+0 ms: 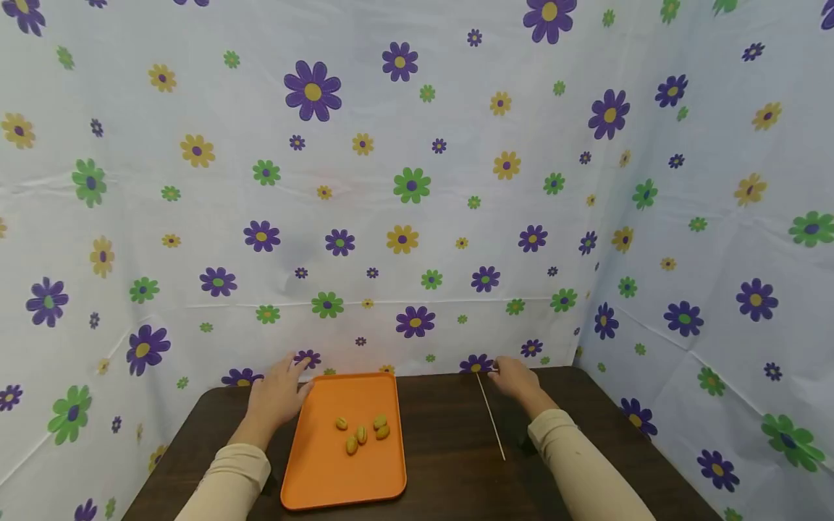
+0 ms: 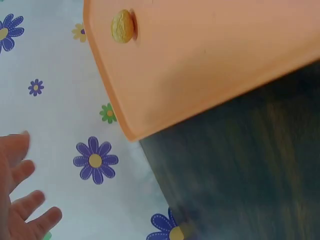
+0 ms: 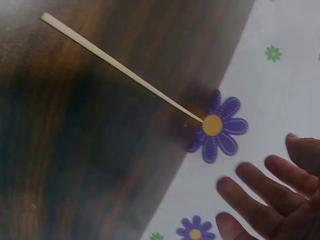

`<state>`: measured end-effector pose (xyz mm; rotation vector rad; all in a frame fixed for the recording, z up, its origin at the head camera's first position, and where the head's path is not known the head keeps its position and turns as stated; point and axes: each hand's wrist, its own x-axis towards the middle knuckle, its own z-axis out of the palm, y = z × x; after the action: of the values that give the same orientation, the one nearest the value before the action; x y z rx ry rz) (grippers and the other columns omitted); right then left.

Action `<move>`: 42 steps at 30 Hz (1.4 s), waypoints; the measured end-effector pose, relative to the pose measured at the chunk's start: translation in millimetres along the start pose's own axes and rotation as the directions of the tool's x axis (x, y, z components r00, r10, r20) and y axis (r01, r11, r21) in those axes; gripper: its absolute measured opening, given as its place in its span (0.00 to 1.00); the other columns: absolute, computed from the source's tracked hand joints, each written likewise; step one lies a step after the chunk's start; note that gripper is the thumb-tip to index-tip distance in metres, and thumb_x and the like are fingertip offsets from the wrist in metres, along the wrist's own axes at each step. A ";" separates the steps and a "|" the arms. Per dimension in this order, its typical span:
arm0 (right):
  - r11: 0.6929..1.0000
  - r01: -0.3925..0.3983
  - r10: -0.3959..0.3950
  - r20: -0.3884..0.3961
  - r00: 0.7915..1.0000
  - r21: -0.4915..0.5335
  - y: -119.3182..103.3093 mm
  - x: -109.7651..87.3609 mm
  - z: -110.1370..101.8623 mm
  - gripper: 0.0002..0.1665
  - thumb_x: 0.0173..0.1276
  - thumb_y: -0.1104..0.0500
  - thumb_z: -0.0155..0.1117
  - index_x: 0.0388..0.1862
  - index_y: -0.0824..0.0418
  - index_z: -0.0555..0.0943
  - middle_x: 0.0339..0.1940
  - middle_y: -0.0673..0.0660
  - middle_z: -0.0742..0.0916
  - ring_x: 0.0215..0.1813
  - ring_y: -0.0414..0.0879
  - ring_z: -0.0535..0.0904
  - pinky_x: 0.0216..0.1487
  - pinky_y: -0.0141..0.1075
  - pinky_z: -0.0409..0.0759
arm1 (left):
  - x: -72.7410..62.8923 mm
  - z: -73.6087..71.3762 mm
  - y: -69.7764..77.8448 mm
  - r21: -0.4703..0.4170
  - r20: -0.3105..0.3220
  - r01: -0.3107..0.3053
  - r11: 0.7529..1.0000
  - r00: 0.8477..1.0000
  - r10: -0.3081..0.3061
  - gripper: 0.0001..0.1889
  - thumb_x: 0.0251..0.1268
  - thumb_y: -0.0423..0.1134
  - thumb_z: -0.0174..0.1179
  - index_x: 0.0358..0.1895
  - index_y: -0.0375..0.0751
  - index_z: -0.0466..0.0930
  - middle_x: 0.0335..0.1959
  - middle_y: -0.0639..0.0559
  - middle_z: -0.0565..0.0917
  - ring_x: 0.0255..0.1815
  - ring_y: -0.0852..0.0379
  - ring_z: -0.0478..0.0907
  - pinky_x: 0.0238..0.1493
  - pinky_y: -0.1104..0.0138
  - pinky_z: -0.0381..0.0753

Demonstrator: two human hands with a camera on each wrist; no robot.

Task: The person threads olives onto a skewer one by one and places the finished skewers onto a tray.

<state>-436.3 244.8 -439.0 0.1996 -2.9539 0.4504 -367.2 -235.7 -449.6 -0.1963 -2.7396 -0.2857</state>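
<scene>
An orange tray (image 1: 326, 481) lies on the dark table, with several small yellowish-brown, oval wrinkled pieces (image 1: 361, 434) scattered on it. One of these oval pieces (image 2: 122, 26) shows near the tray's edge in the left wrist view. My left hand (image 1: 276, 394) hovers at the tray's far left corner, fingers loosely spread and holding nothing. To the right of the tray lies a thin pale wooden stick (image 1: 491, 416), tapering to a point in the right wrist view. Near its far end is my right hand (image 3: 272, 200), empty, with fingers extended and apart from the stick.
The dark wooden table (image 1: 443, 449) ends at a white flower-printed cloth (image 1: 365, 217) hung along the back. The same cloth (image 1: 710, 289) hangs along the right side. Between tray and stick runs a strip of bare tabletop.
</scene>
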 end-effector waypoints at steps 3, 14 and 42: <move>1.000 -0.016 0.016 0.065 0.998 0.004 1.5 -5.7 6.8 0.09 0.74 0.56 0.65 0.40 0.62 0.81 0.35 0.55 0.84 0.35 0.50 0.81 0.36 0.50 0.82 | -1.5 3.6 3.5 0.006 0.021 -0.055 0.998 0.998 0.055 0.23 0.69 0.43 0.65 0.63 0.36 0.79 0.67 0.30 0.74 0.64 0.29 0.73 0.56 0.30 0.73; 0.987 -0.136 0.099 0.331 0.938 0.090 3.5 -28.9 47.4 0.17 0.68 0.60 0.72 0.24 0.64 0.76 0.21 0.57 0.79 0.23 0.49 0.77 0.25 0.43 0.83 | -3.6 31.0 13.6 -0.152 0.228 -0.113 0.982 0.962 0.146 0.13 0.63 0.33 0.70 0.50 0.39 0.84 0.42 0.43 0.87 0.43 0.43 0.84 0.47 0.46 0.84; 0.941 -0.335 0.298 0.364 0.882 0.041 -5.5 -28.1 52.0 0.06 0.66 0.74 0.60 0.33 0.69 0.73 0.32 0.65 0.76 0.26 0.53 0.76 0.20 0.38 0.77 | 3.7 69.2 37.4 -0.128 0.249 -0.093 0.987 0.961 0.123 0.07 0.57 0.34 0.74 0.38 0.46 0.88 0.38 0.51 0.86 0.42 0.48 0.82 0.46 0.46 0.84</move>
<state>-414.4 226.8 -491.2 -0.2258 -3.3338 0.6739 -388.6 -183.6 -504.7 -0.4426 -2.9548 -0.4153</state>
